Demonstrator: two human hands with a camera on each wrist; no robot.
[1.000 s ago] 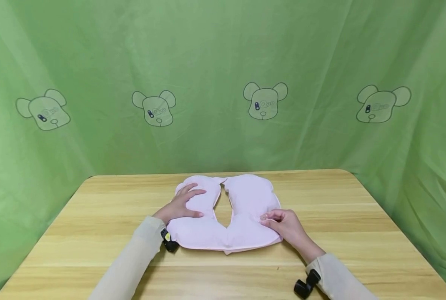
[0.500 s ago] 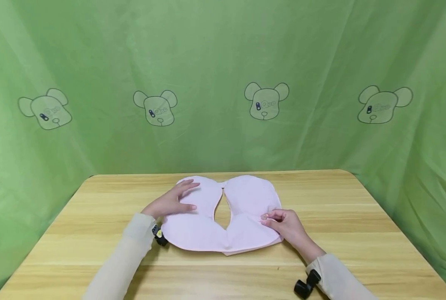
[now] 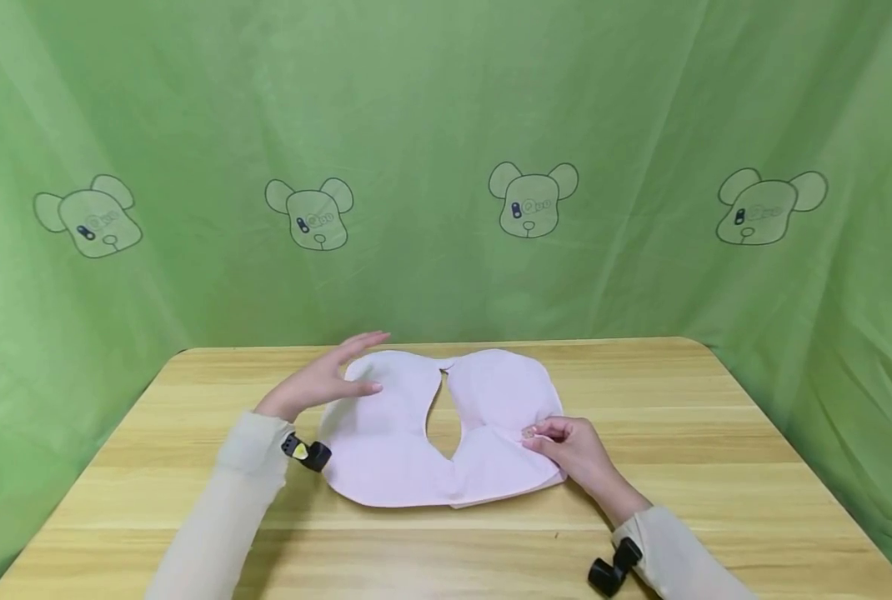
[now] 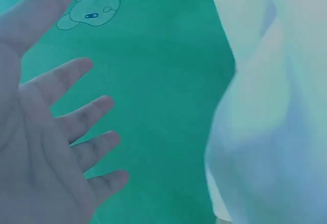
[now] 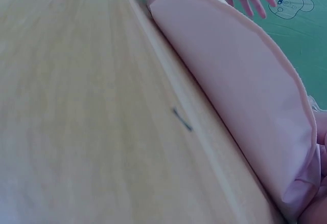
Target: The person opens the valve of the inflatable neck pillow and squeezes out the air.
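Observation:
A pale pink padded fabric cushion point(image 3: 389, 467) with a long opening down its middle lies on the table in the head view. My left hand point(image 3: 320, 382) is raised over its far left lobe, fingers spread and straight. In the left wrist view the palm of that left hand point(image 4: 46, 137) holds nothing, and the fabric point(image 4: 271, 106) stands off to its right. At the right side my right hand point(image 3: 572, 450) pinches the cushion between thumb and fingers, gathering creases there. The right wrist view shows the cushion's near edge point(image 5: 230, 75) lifted, with its underside showing.
The wooden table point(image 3: 701, 467) extends to both sides of the cushion. A green curtain point(image 3: 416, 100) printed with bear heads hangs behind and along the sides. Black wrist cameras ride on both sleeves, the left one point(image 3: 307, 452) close to the cushion's left edge.
My left hand has lifted off the cushion and moved up and left. The cushion's left half has spread leftward and looks flatter and smoother. My right hand keeps its pinch in the same place.

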